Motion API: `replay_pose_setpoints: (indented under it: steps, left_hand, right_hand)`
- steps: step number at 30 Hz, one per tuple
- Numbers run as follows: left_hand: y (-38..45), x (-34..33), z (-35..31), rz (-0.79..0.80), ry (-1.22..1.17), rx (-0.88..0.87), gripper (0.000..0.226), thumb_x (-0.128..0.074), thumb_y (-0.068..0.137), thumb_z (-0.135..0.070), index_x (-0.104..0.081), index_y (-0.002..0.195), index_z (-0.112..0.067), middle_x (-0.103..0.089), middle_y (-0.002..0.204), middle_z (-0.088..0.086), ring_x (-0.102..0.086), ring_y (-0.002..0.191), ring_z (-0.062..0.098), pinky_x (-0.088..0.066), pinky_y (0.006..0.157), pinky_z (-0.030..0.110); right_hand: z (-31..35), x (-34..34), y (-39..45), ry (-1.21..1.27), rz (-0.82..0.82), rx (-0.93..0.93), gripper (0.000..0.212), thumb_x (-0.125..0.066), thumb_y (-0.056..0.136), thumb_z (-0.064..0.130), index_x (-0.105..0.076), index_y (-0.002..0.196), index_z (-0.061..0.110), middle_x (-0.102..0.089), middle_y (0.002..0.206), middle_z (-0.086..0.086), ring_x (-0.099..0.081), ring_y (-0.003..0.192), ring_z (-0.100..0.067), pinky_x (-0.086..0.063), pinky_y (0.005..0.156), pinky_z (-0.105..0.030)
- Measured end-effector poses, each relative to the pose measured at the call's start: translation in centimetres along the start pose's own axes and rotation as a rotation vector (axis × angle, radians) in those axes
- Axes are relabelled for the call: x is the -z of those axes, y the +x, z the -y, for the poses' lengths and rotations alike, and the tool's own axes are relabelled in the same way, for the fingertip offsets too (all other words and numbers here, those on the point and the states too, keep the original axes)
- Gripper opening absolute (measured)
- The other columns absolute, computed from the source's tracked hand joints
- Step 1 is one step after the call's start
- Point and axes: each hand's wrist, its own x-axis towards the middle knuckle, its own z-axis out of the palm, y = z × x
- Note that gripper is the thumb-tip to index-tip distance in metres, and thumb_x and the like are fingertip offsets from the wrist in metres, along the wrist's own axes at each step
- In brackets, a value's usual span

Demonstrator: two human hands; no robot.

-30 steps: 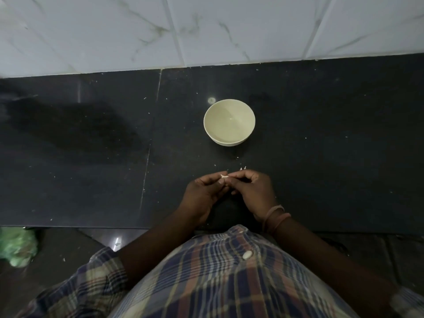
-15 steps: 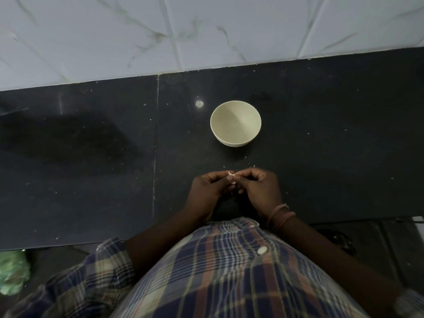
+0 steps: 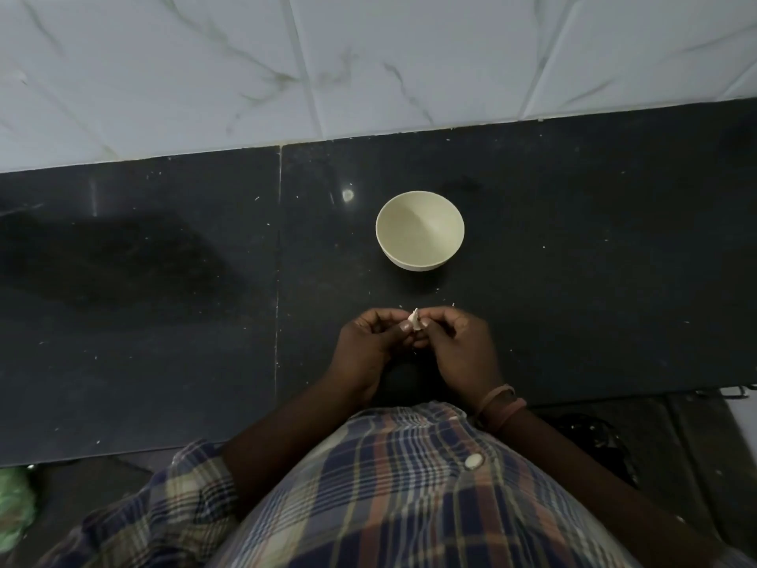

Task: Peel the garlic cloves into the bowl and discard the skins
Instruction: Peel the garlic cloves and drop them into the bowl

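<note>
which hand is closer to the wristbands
Right. The wristbands sit on the right wrist, directly behind the right hand. The left hand is across from them, pinching the garlic clove together with the right.

Pale garlic clove near cream bowl

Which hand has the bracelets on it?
The right hand: two pinkish bands circle its wrist. The left hand has a bare wrist. Both pinch the garlic clove between them.

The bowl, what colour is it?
The bowl is a pale cream, off-white colour, plain with no pattern. It shows best in the head view, against the black counter.
</note>
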Motion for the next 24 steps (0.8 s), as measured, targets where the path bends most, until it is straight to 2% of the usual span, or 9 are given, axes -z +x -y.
replay_pose_setpoints:
  steps: [4,10,15,19,24]
  left_hand:
    - [-0.1,0.1,0.2,-0.014,-0.013,-0.036,0.019,-0.062,0.09,0.009,-0.067,0.104,-0.002,-0.074,0.092,0.016,-0.073,0.078,0.024,-0.061,0.073,0.032]
    - [-0.3,0.3,0.4,-0.029,0.045,-0.079,0.016,-0.067,0.088,0.004,-0.069,0.104,0.0,-0.074,0.101,0.022,-0.072,0.087,0.03,-0.06,0.08,0.039]
    - [-0.8,0.7,0.2,-0.003,0.096,-0.133,0.015,-0.068,0.088,0.004,-0.071,0.101,-0.002,-0.074,0.098,0.022,-0.071,0.082,0.028,-0.059,0.076,0.036]
    - [-0.9,0.6,0.2,-0.007,0.125,-0.128,0.019,-0.068,0.087,0.005,-0.073,0.103,-0.002,-0.075,0.102,0.023,-0.072,0.092,0.036,-0.059,0.088,0.045]
    - [-1.3,0.1,0.1,-0.033,0.071,-0.082,0.021,-0.064,0.089,0.007,-0.07,0.109,0.005,-0.075,0.102,0.023,-0.075,0.09,0.031,-0.062,0.082,0.037]
  right_hand:
    - [0.0,-0.2,-0.5,0.021,0.057,0.02,0.017,-0.064,0.096,0.004,-0.076,0.107,0.008,-0.077,0.096,-0.006,-0.072,0.081,-0.008,-0.055,0.07,-0.018]
    - [0.9,0.1,-1.0,0.181,0.099,-0.061,0.01,-0.07,0.092,0.01,-0.078,0.097,0.013,-0.078,0.084,-0.009,-0.07,0.072,-0.011,-0.057,0.069,-0.022]
    - [1.4,-0.2,-0.9,0.309,0.083,-0.139,0.008,-0.072,0.088,0.004,-0.077,0.09,0.009,-0.077,0.084,-0.017,-0.069,0.071,-0.022,-0.059,0.073,-0.033]
    - [1.3,-0.2,-1.0,0.268,0.07,-0.129,0.011,-0.069,0.09,0.003,-0.077,0.088,0.01,-0.077,0.081,-0.011,-0.069,0.07,-0.018,-0.059,0.071,-0.028]
    - [1.1,-0.6,-0.8,0.163,-0.019,-0.145,0.01,-0.069,0.091,0.003,-0.078,0.091,0.008,-0.077,0.078,-0.006,-0.069,0.066,-0.009,-0.057,0.064,-0.02]
